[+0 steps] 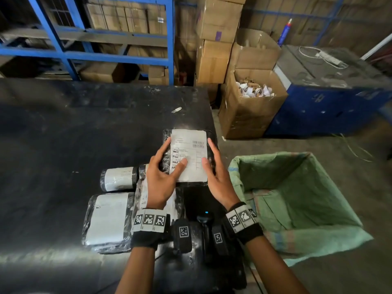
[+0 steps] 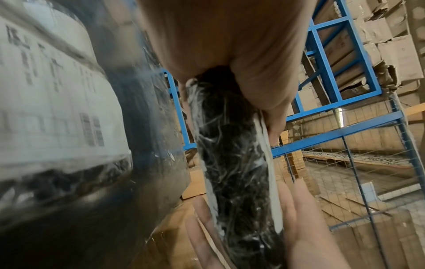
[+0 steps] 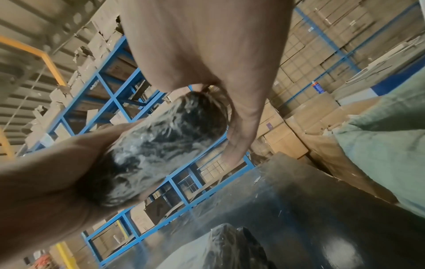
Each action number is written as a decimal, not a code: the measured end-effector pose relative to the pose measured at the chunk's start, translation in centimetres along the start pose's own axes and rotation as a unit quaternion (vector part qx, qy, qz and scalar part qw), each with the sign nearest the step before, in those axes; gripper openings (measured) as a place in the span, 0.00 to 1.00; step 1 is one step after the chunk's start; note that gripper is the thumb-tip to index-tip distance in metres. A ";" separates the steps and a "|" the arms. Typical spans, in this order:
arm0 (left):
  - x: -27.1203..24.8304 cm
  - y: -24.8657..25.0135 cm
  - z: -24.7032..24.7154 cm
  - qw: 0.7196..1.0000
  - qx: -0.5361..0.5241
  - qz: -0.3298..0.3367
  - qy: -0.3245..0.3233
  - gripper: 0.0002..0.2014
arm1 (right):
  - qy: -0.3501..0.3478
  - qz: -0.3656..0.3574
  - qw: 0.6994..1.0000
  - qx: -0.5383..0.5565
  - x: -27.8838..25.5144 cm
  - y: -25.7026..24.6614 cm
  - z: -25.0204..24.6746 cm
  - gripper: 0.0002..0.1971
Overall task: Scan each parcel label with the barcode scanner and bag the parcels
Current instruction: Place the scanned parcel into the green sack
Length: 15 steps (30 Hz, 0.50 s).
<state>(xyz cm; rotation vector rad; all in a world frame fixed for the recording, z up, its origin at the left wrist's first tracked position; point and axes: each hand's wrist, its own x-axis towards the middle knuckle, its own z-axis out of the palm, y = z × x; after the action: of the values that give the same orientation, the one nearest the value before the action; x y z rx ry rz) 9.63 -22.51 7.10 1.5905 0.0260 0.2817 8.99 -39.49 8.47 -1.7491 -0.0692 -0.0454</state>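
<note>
Two hands, left hand [image 1: 162,177] and right hand [image 1: 216,175], clasping a black parcel [image 1: 188,155] (label up) above the table's [image 1: 63,134] right edge, three parcels [image 1: 110,217] lying left, scanner [image 1: 204,221] beneath, green sack [image 1: 301,198] gaping alongside.

parcel label [image 1: 188,154]: barcode + print | txt illegible

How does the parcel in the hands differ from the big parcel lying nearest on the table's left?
The held parcel is lifted off the table, gripped by the left hand and right hand; the big parcel lies flat, untouched. The held parcel's label shows barcodes and print; the big parcel's label looks almost blank from the head view. The held parcel looks smaller. Both are wrapped in black plastic with white labels.
</note>
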 end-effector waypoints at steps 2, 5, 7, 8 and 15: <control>-0.1 0.5 1.4 1.000 -0.011 0.000 -0.005 0.35 | 0.007 -0.007 1.000 -0.006 0.0 -0.1 -0.8 0.26; -0.3 0.9 3.7 1.000 -0.013 -0.004 -0.011 0.36 | 0.024 -0.006 0.999 -0.023 0.1 0.1 -2.9 0.25; -0.6 0.9 5.5 1.000 -0.007 -0.011 -0.012 0.36 | 0.026 -0.003 1.000 -0.018 0.0 0.1 -4.8 0.25; -0.8 1.0 6.6 1.000 0.002 -0.010 -0.013 0.36 | 0.027 0.000 1.000 -0.013 -0.1 0.1 -5.9 0.25; -4.4 1.6 15.0 0.994 0.050 -0.018 -0.097 0.31 | 0.025 0.029 0.999 -0.024 -2.5 0.4 -17.0 0.25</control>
<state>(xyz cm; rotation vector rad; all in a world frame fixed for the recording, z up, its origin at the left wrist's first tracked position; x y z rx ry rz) 8.06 -38.12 7.77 1.7097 -0.0822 0.0986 6.64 -56.35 10.98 -1.7955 0.0191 -0.0476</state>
